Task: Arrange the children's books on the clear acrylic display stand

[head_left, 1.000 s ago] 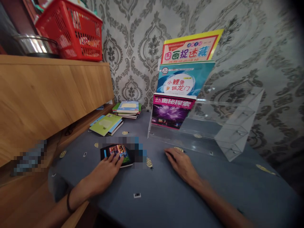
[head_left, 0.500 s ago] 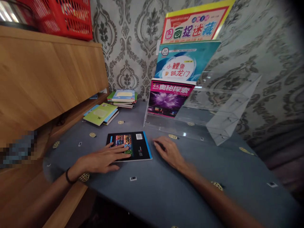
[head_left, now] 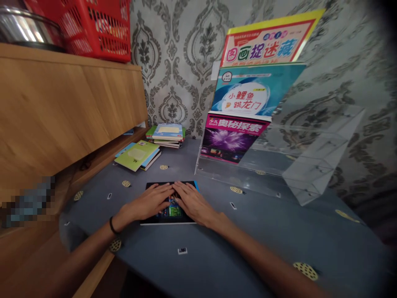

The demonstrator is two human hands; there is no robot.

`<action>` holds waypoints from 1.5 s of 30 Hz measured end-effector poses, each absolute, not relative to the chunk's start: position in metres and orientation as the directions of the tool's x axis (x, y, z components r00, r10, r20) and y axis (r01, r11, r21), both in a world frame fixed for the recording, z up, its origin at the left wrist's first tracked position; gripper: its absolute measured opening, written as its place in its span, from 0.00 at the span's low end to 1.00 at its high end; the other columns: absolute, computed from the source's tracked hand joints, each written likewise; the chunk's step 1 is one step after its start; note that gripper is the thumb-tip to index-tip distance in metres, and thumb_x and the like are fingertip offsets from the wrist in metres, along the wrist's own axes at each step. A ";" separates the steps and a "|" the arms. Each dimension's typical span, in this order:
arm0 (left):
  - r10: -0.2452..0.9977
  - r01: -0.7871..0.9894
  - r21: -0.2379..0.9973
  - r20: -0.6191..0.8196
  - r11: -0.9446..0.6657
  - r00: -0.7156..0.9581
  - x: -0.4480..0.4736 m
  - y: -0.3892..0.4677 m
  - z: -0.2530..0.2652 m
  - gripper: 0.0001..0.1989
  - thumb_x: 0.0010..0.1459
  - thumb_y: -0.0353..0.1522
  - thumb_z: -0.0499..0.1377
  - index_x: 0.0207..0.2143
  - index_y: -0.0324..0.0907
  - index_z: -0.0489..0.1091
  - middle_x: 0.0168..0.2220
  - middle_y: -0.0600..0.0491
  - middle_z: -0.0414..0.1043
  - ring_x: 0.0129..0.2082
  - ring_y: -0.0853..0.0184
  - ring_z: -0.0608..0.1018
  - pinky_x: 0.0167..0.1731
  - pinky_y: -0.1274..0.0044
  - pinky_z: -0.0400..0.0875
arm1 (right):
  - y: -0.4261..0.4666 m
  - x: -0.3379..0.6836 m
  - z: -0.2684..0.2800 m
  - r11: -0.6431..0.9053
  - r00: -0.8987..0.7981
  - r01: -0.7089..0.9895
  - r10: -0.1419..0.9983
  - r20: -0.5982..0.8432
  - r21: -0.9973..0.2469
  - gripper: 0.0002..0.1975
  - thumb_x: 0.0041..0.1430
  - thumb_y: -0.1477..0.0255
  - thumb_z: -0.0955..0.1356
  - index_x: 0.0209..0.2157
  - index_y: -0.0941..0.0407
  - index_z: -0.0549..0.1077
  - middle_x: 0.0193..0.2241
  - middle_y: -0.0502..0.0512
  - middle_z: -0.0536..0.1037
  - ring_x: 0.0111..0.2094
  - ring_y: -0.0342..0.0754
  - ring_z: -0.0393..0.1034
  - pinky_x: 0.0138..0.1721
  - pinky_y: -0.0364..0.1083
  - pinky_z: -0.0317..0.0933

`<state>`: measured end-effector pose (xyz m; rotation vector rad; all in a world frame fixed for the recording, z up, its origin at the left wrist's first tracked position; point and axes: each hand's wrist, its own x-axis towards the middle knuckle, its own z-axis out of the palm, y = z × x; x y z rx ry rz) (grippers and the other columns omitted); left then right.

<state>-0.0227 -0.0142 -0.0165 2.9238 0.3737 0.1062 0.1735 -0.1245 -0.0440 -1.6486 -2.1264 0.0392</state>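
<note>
A thin black book (head_left: 170,213) with a blue spine edge and colourful pictures lies flat on the table, its barcode corner covered by a hand. My left hand (head_left: 151,200) rests flat on its left half, fingers stretched out. On the right half lies my right hand (head_left: 194,203), also flat, with its fingertips close to those of my left hand. Both hands press on the cover without gripping it.
A clear acrylic rack (head_left: 313,174) holds a yellow-edged book (head_left: 260,45), a teal book (head_left: 248,91) and a purple book (head_left: 232,138). Back left are a book stack (head_left: 167,131) and a green book (head_left: 136,155). A red basket (head_left: 105,33) stands on the wooden cabinet (head_left: 77,103).
My right hand has moved left from the table onto the black book. My left hand has slid up over the cover. The view has shifted slightly.
</note>
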 end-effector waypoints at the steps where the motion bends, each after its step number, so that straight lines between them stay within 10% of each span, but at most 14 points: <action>1: 0.273 0.257 0.190 0.062 -0.948 0.960 -0.024 -0.009 -0.016 0.24 0.71 0.38 0.48 0.67 0.44 0.56 0.69 0.46 0.57 0.69 0.60 0.60 0.66 0.62 0.56 | -0.126 0.175 -0.044 0.270 -0.175 0.921 0.931 0.319 -0.282 0.24 0.69 0.70 0.61 0.63 0.61 0.64 0.62 0.68 0.68 0.65 0.58 0.61 0.64 0.62 0.57; 26: 0.409 0.418 -0.006 0.195 -0.909 0.892 -0.026 0.006 -0.013 0.18 0.71 0.38 0.49 0.56 0.41 0.68 0.46 0.47 0.73 0.47 0.58 0.74 0.49 0.66 0.73 | -0.152 0.181 -0.046 -0.110 0.150 0.982 0.947 0.284 -0.151 0.24 0.70 0.63 0.59 0.61 0.59 0.67 0.63 0.67 0.67 0.65 0.60 0.60 0.62 0.66 0.55; 45: 0.344 0.345 0.037 0.223 -0.938 0.912 -0.023 -0.015 -0.027 0.19 0.72 0.35 0.46 0.60 0.42 0.64 0.63 0.46 0.68 0.63 0.59 0.69 0.59 0.62 0.66 | -0.153 0.176 -0.039 -0.148 0.185 0.974 0.957 0.224 -0.170 0.24 0.70 0.65 0.58 0.62 0.61 0.66 0.65 0.66 0.65 0.66 0.60 0.58 0.64 0.65 0.52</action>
